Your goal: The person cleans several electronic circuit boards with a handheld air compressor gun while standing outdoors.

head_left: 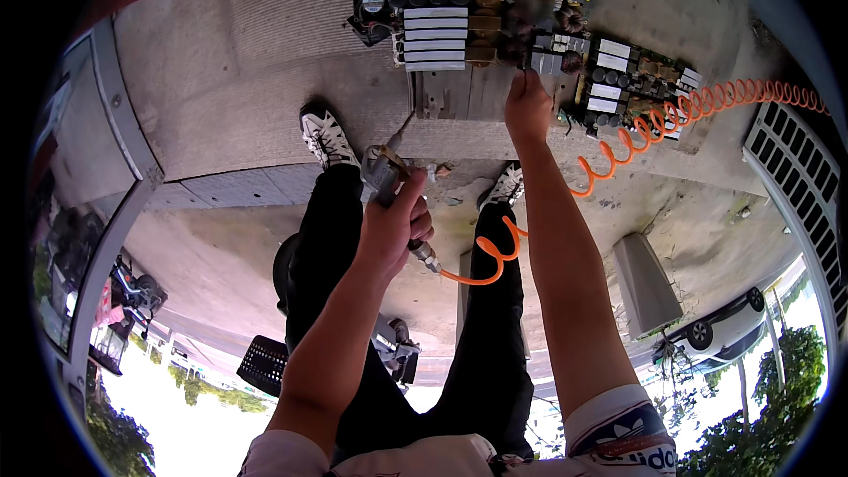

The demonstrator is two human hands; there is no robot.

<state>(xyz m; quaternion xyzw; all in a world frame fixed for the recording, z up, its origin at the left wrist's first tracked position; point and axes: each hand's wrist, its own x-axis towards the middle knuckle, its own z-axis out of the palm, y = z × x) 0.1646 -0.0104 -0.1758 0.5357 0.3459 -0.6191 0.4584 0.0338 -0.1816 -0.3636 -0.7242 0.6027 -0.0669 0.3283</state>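
My left hand [399,223] is wrapped round the handle of a grey metal air blow gun [382,173], whose thin nozzle points away from me toward a large circuit board [435,39]. An orange coiled air hose [481,281] joins the gun's lower end through a metal fitting. My right hand [528,106] is closed at the large board's near edge and appears to grip it; the fingertips are partly hidden. White heat-sink bars, dark round capacitors and copper-coloured parts crowd this board. To its right lies a smaller circuit board [609,79] with similar parts.
A grey slab [446,95] lies beneath the large board on the concrete floor. The hose crosses the smaller board toward a slotted metal grille [799,172] at right. My shoes [327,137] stand just short of the boards. A metal-framed door [115,124] borders the left side.
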